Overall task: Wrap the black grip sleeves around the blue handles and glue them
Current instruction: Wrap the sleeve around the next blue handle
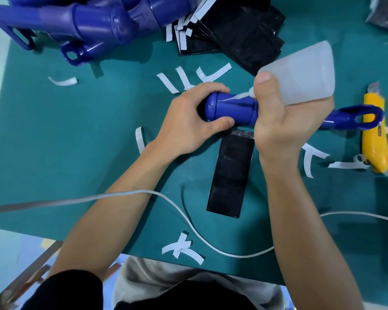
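1. Head view: the left hand (188,121) curls round the butt end of the thick blue plastic handle (233,108), steadying it over the green mat (76,142).
2. The right hand (276,124) clasps a translucent white squeeze bottle (305,72), nozzle touching the barrel.
3. Squeeze gently for a thin line, and stop the handle from rolling.
4. The glossy black rectangular grip sleeve (231,173) lies flat, unwrapped, top edge under the handle.

Shaft of blue handle (233,108) hidden behind right hand (278,126); butt end covered by fingers of left hand (188,124). Glue bottle (300,72) nozzle tip, just past right thumb: contact with handle unclear. Black grip sleeve (230,175): upper edge hidden under right palm. Handle pile (87,25), beyond left fingers, cut off by top edge.
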### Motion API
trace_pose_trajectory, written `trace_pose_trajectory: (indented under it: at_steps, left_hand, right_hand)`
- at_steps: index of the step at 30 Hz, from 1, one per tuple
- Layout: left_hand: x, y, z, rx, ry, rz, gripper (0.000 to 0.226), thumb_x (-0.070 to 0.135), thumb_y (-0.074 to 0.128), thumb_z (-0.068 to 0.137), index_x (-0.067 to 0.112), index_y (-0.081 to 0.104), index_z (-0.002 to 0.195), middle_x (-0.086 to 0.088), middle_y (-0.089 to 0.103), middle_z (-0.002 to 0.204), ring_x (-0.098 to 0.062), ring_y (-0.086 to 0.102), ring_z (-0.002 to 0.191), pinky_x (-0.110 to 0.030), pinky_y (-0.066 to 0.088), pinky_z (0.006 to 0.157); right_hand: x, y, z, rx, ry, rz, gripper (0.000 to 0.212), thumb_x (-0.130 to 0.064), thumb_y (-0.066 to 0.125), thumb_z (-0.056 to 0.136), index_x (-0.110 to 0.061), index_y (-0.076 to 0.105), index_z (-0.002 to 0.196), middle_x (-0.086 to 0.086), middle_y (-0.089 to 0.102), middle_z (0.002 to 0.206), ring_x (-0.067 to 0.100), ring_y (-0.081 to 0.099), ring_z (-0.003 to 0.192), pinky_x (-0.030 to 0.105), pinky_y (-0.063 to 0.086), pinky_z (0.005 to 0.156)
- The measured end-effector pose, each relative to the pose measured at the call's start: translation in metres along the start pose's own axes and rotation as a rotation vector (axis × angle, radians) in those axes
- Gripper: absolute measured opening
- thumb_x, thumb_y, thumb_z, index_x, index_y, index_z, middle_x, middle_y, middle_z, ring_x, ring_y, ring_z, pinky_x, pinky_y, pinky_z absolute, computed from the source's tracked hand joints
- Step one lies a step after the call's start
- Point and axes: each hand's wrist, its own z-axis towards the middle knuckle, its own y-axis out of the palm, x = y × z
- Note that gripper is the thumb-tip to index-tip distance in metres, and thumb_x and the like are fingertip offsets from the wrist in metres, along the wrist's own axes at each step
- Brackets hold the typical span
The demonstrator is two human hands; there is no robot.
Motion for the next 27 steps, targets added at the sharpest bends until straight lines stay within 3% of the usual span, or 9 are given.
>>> trace_pose_trajectory:
  at_steps: [3, 7, 16, 27]
  left_hand:
    - [0.0, 0.0, 0.0, -0.002, 0.005, -0.002, 0.052, 0.036, 0.088, 0.077, 0.025, 0.069, 0.123, 0.015, 0.07, 0.114, -0.013, 0.064, 0.103, -0.039, 0.052, 0.096]
    - [-0.001, -0.002, 0.001, -0.001, 0.008, 0.007, 0.052, 0.037, 0.088, 0.077, 0.025, 0.068, 0.124, 0.017, 0.069, 0.114, -0.011, 0.063, 0.104, -0.037, 0.052, 0.097]
    - [-0.003, 0.0, 0.002, -0.002, 0.005, 0.018, 0.05, 0.041, 0.085, 0.076, 0.031, 0.067, 0.122, 0.018, 0.069, 0.11, -0.011, 0.063, 0.1, -0.029, 0.051, 0.093]
    - [-0.002, -0.001, 0.002, -0.006, 0.006, 0.018, 0.05, 0.042, 0.084, 0.077, 0.031, 0.067, 0.122, 0.016, 0.069, 0.11, -0.012, 0.064, 0.099, -0.035, 0.052, 0.093]
  right_hand:
    - [0.001, -0.01, -0.006, 0.048, -0.065, -0.019, 0.02, -0.01, 0.077, 0.087, -0.024, 0.064, 0.09, -0.017, 0.069, 0.078, 0.008, 0.068, 0.077, 0.029, 0.056, 0.069]
    - [0.007, -0.009, -0.004, 0.027, -0.066, -0.005, 0.013, -0.012, 0.077, 0.087, -0.013, 0.065, 0.092, -0.012, 0.069, 0.083, 0.012, 0.07, 0.079, 0.03, 0.057, 0.071]
    - [-0.005, -0.005, -0.005, 0.03, -0.09, 0.011, 0.027, -0.008, 0.077, 0.088, -0.031, 0.063, 0.092, -0.018, 0.071, 0.079, 0.005, 0.069, 0.079, 0.028, 0.057, 0.07]
    - [-0.003, -0.005, -0.003, 0.02, -0.06, 0.049, 0.019, -0.012, 0.078, 0.087, -0.025, 0.065, 0.092, -0.016, 0.071, 0.08, 0.009, 0.07, 0.078, 0.029, 0.057, 0.07]
